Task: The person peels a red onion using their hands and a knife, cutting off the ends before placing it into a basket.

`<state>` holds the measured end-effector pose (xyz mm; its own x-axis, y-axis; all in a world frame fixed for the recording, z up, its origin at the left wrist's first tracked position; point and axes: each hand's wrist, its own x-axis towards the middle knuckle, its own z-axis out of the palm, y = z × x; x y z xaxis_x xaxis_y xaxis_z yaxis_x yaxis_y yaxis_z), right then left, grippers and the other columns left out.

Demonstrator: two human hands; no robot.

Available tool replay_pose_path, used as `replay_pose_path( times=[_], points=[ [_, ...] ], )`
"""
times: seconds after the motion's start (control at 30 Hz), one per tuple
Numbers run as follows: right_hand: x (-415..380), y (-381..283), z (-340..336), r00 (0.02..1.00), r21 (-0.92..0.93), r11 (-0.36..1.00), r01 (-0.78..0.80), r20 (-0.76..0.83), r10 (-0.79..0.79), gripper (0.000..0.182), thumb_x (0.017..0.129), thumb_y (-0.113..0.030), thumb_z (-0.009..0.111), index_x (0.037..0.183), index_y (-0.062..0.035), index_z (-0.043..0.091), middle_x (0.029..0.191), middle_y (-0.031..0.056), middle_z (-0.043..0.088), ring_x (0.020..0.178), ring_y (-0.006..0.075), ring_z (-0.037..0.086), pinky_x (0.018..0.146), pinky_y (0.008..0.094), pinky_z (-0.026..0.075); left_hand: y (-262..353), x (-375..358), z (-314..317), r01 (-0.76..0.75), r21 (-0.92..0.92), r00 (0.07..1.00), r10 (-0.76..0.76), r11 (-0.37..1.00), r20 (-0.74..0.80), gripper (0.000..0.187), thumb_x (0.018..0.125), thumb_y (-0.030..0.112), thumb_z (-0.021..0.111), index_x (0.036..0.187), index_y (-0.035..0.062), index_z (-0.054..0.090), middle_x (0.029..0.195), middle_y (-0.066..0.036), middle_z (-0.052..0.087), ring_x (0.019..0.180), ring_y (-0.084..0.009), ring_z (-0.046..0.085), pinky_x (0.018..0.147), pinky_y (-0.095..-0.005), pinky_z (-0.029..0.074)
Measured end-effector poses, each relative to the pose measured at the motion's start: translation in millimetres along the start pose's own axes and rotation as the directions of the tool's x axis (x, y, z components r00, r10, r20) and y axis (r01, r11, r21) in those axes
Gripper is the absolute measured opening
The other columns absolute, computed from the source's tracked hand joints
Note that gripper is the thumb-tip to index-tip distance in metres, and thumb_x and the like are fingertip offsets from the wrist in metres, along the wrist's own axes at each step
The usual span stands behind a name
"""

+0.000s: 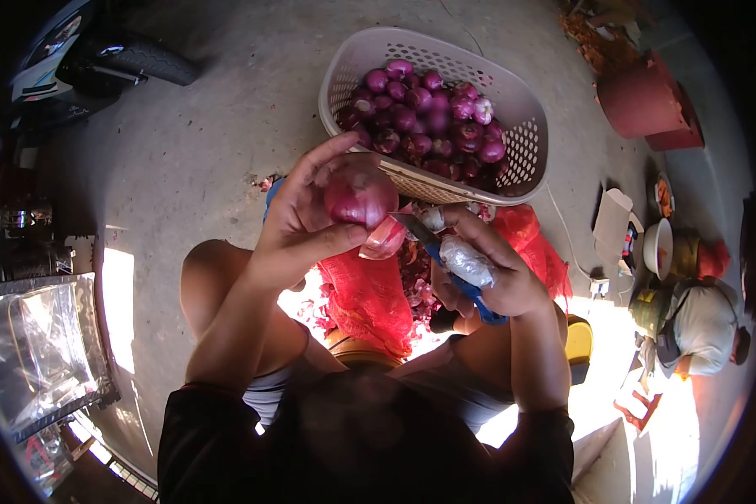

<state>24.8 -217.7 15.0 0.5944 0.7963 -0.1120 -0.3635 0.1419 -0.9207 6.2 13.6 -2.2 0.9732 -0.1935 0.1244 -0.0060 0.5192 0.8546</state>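
Note:
My left hand (298,223) holds a red onion (359,197), its fingers curled round the far side and the thumb across the front. A strip of loose skin (381,238) hangs from the onion's lower right. My right hand (504,273) is closed round a knife (433,245) with a blue handle, its blade reaching to the onion's right side. Whitish wrapping (467,261) covers part of the fingers of that hand. Below the onion lies a red mesh bag (363,302), with onion skins (417,281) beside it.
A pale perforated basket (532,109) of purple onions stands just ahead. More red mesh (532,244) lies at its near side. Red tubs (638,99) and a white bowl (658,249) are on the right, near a bending person (704,323). A motorcycle wheel (147,60) is far left.

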Motion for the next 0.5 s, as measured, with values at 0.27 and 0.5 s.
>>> replay_pose_path(
  times=[0.27, 0.5],
  points=[
    [-1.9, -1.0, 2.6, 0.996, 0.021, 1.0, 0.017, -0.087, -0.015, 0.038, 0.09, 0.001, 0.035, 0.127, -0.0069, 0.033, 0.065, 0.0039, 0.045, 0.045, 0.009, 0.043, 0.037, 0.0226, 0.033, -0.2, -0.1, -5.2, 0.043, 0.066, 0.987, -0.053, 0.997, 0.149, 0.06, 0.073, -0.011, 0.062, 0.127, -0.002, 0.039, 0.13, -0.012, 0.042, 0.116, -0.0194, 0.045, 0.098, -0.0327, 0.037],
    [1.5, -7.2, 4.9, 0.994, -0.009, 0.999, -0.048, -0.096, 0.047, 0.038, 0.088, 0.002, 0.035, 0.125, -0.0083, 0.034, 0.066, 0.0022, 0.045, 0.047, 0.0084, 0.044, 0.04, 0.0212, 0.033, -4.9, -0.4, -4.9, 0.019, 0.092, 0.996, -0.027, 0.996, 0.084, 0.062, 0.069, 0.001, 0.066, 0.125, -0.0029, 0.04, 0.129, -0.02, 0.043, 0.116, -0.027, 0.046, 0.097, -0.0375, 0.038]
  ],
)
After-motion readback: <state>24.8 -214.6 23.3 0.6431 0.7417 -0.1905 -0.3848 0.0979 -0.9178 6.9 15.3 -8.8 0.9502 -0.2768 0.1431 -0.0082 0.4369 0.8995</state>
